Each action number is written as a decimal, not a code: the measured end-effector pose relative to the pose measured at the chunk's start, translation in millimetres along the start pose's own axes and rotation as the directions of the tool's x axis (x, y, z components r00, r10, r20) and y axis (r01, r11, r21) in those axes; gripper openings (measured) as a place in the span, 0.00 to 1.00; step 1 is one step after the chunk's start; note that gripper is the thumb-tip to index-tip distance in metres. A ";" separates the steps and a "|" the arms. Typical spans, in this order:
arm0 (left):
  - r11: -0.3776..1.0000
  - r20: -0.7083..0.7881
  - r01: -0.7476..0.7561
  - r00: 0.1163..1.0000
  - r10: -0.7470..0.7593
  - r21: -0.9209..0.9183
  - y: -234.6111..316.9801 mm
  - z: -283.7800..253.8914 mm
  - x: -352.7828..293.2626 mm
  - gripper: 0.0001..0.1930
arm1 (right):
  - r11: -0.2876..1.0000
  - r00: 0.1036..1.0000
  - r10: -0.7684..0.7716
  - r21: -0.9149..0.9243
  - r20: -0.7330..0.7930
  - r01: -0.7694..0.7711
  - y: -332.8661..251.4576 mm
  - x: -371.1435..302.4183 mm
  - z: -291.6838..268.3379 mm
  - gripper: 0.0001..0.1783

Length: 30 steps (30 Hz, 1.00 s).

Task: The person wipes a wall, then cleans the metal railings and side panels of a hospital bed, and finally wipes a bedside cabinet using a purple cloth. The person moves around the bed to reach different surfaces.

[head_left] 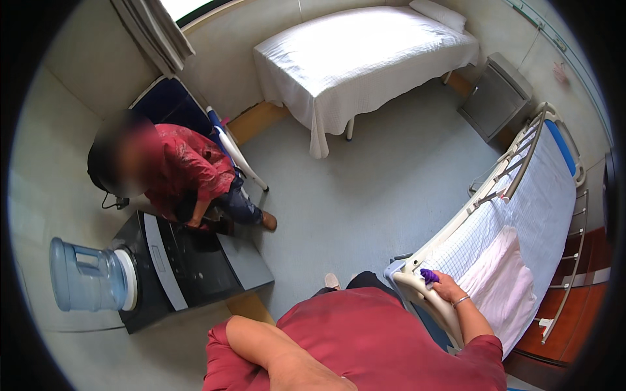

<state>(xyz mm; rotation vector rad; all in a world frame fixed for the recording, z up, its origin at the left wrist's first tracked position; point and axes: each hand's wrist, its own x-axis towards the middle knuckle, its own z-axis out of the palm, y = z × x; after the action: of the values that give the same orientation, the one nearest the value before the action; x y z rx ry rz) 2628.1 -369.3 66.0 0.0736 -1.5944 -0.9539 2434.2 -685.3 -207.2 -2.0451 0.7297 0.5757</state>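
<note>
At the foot of the hospital bed (424, 290) on the right, my right hand (447, 287) closes around a bunched purple cloth (429, 276). It holds the cloth against or just above the top of the pale footboard. Beside that hand, a crumpled light pink blanket (502, 274) lies on the blue-and-white checked sheet (531, 202). My left forearm (280, 355) bends across the lower edge in front of my red shirt, and the left hand is outside the picture.
On the left, a person in a red shirt (195, 153) bends over a black water dispenser (195, 260) topped with a blue bottle (88, 274). Behind them stands a folding chair (171, 101). A white-covered bed (358, 55) and a grey cabinet (493, 98) stand at the far side.
</note>
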 end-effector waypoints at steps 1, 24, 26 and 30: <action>1.000 0.007 0.003 1.000 -0.003 -0.006 -0.1 -5.0 -0.2 0.17 | 0.998 1.000 -0.004 0.069 0.014 0.003 19.3 12.7 5.3 0.24; 0.945 0.249 0.174 0.963 -0.104 -0.277 -77.2 -229.1 77.8 0.17 | 0.982 0.861 -0.012 0.157 -0.509 0.106 5.0 146.5 -166.8 0.22; 0.899 0.315 0.205 0.946 -0.081 -0.387 -105.8 -257.6 85.6 0.17 | 0.998 0.583 -0.035 0.005 -0.812 0.067 39.7 123.1 -199.8 0.25; 0.875 0.372 0.228 0.926 -0.060 -0.426 -119.6 -272.5 98.6 0.17 | 0.950 0.127 -0.215 -0.238 -0.968 -0.204 10.4 94.7 -268.3 0.27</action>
<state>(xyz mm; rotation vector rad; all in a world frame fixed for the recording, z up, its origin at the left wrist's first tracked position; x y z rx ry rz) 2777.8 -644.6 57.8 -0.3318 -1.6495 -1.5147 2529.2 -943.5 -133.9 -2.5986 1.4529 -1.0332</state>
